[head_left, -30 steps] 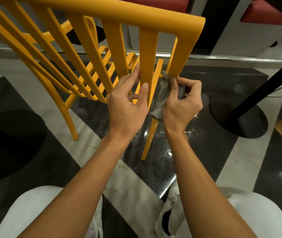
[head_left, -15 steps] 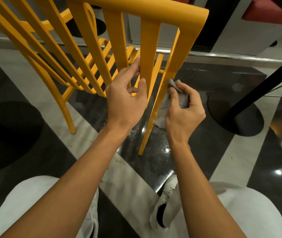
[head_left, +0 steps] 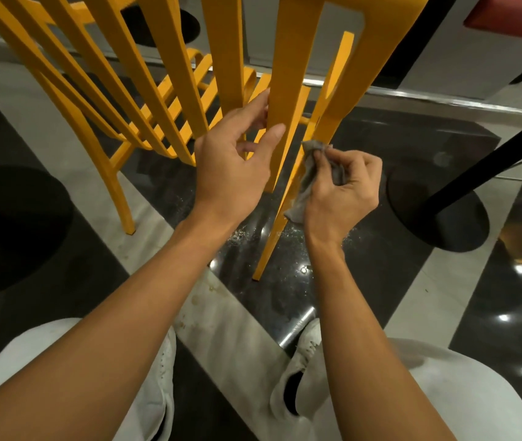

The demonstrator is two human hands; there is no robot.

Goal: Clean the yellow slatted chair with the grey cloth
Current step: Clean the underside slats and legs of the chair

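The left grip (head_left: 231,167) pinches a back slat of the yellow slatted chair (head_left: 288,58) between thumb and fingers, while the right grip (head_left: 342,192) — clenched round the bunched grey cloth (head_left: 304,186) — holds it against the chair's rear leg.

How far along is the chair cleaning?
Done: no wiped part can be told from an unwiped one, so I cannot say. In hand: the right hand grips the cloth against the back leg while the left hand holds a slat. Left: probably the leg below the cloth, and the seat and other legs, if unwiped.
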